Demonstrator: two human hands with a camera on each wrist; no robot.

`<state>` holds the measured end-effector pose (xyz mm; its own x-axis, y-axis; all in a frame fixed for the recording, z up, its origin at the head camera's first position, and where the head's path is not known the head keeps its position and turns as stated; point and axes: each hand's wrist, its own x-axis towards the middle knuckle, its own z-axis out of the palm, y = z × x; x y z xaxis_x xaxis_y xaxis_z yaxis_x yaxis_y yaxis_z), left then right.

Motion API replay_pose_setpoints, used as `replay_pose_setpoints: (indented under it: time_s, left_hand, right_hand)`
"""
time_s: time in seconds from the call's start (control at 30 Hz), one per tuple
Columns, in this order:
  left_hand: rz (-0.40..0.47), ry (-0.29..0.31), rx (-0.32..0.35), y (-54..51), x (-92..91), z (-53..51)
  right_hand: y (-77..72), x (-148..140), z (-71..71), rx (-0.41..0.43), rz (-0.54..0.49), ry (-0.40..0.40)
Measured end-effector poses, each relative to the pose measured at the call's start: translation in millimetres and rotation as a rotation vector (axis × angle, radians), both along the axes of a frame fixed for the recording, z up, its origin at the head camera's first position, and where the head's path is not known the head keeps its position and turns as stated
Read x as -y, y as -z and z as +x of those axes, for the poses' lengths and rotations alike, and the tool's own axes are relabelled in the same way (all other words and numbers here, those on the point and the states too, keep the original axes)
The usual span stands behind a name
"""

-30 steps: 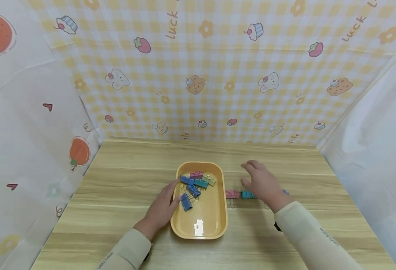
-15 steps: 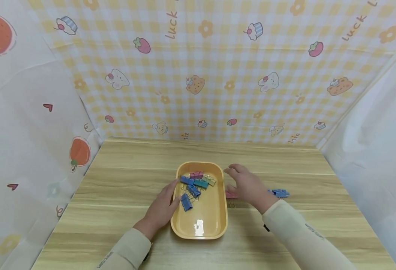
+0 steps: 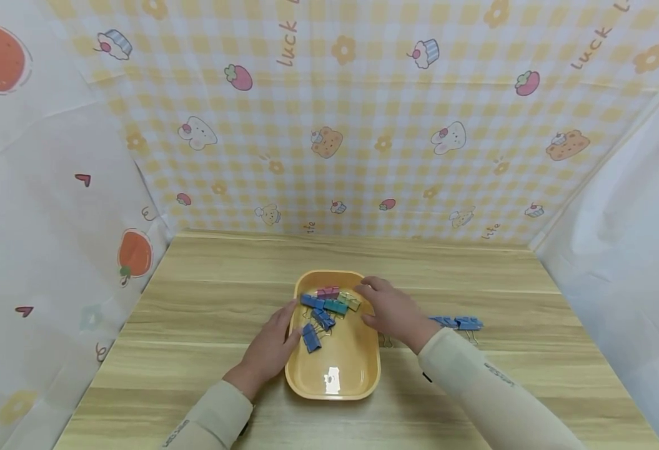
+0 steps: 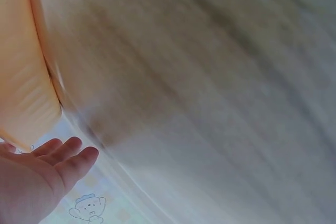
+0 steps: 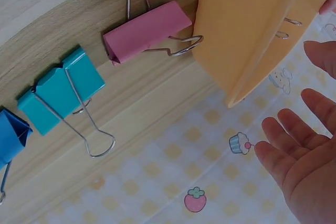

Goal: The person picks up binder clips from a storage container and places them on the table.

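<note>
A yellow tray holds several binder clips: a pink clip, a pale yellow clip, a teal clip and blue clips. My left hand rests along the tray's left side, fingers extended. Over the tray's right rim hovers my right hand, its fingers spread and nothing held. On the table right of the tray, the right wrist view shows a pink binder clip, a teal binder clip and a blue one in a row; the head view mostly hides the first two.
Two blue binder clips lie at the right end of the row on the wooden table. A checked cloth with cartoon prints hangs behind the table, and white cloth hangs at both sides.
My right hand has moved left from above the row of clips to the tray's right rim, uncovering the blue clips. The left hand and the tray have stayed in place.
</note>
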<state>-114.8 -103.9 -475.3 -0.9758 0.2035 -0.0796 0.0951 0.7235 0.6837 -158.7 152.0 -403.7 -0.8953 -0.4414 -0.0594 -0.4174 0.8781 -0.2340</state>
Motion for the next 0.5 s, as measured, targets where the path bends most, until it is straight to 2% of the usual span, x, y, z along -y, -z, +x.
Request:
replay_pose_setpoints:
  time_s: [0.17, 0.5]
  left_hand:
    - [0.001, -0.013, 0.027, 0.3, -0.2, 0.1]
    - [-0.005, -0.018, 0.025, 2.8, 0.5, -0.1]
  right_hand:
    - [2.0, 6.8, -3.9, 0.022, 0.012, -0.026]
    - [11.3, 18.9, -13.7, 0.079, 0.020, -0.041]
